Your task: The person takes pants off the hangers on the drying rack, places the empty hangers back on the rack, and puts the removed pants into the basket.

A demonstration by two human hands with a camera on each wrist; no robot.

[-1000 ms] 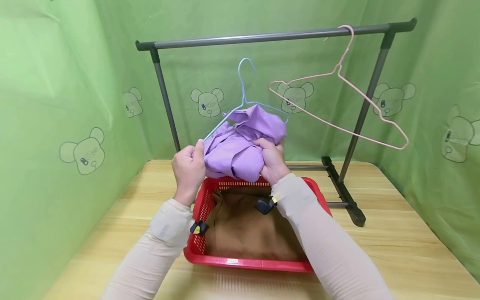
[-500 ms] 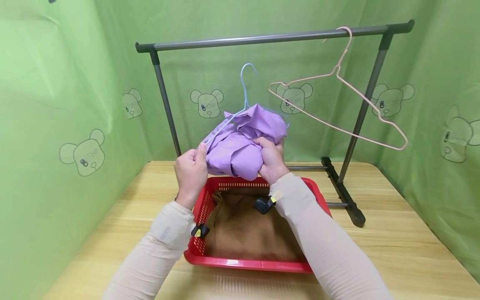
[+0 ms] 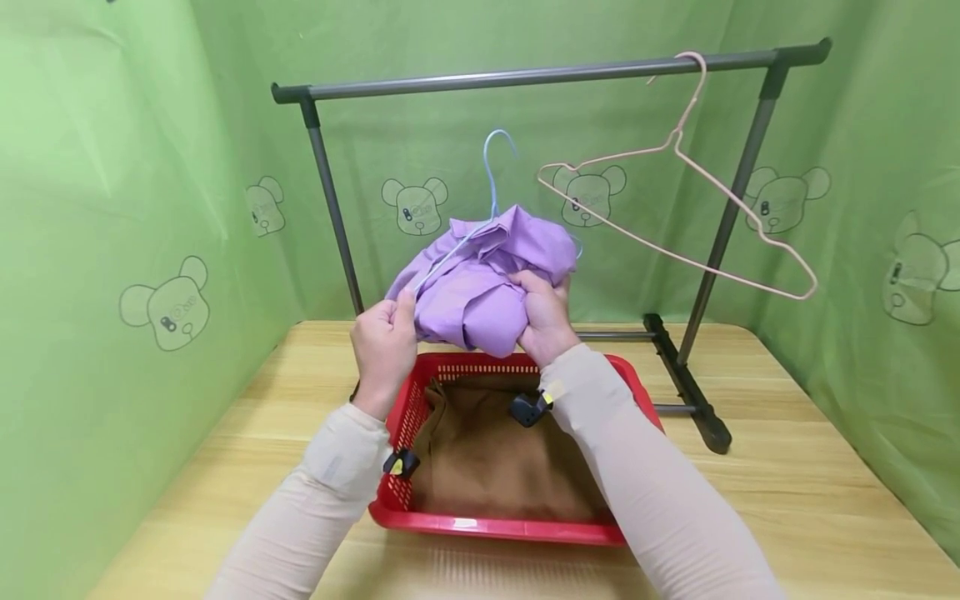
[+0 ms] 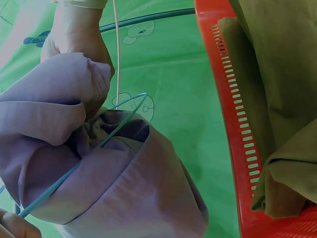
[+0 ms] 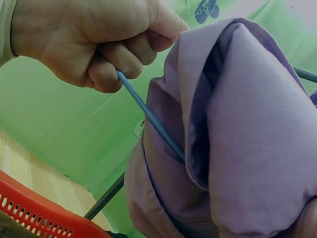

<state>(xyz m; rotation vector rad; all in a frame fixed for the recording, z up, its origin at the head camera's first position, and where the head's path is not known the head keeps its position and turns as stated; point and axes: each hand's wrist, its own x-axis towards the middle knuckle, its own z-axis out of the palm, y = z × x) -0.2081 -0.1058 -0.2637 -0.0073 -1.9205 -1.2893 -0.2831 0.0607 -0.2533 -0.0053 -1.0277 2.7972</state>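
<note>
A bunched purple garment [image 3: 480,283] hangs in the air above the red basket, partly on a blue wire hanger [image 3: 455,250]. With its fingers curled, my left hand [image 3: 384,343] grips the hanger's left corner. My right hand [image 3: 546,317] holds the garment's right side, thumb on the front and the other fingers hidden behind cloth. The hanger's hook points up, free of the rail, and its left arm crosses in front of the fabric. Much of its right arm is covered; a tip shows past the cloth. In the right wrist view, the lower wire [image 5: 151,116] runs into the garment.
Behind stands a dark clothes rack [image 3: 480,81], with a pink wire hanger [image 3: 652,242] on its rail at the right. Beneath my hands, a red basket [image 3: 465,527] on the wooden table [image 3: 780,500] holds brown cloth [image 3: 502,458]. Green curtains [image 3: 165,167] enclose the space.
The blue hanger has sunk slightly and shifted right, more of its right arm now covered by the garment. My left hand moved a little right with it; my right hand stayed nearly still.
</note>
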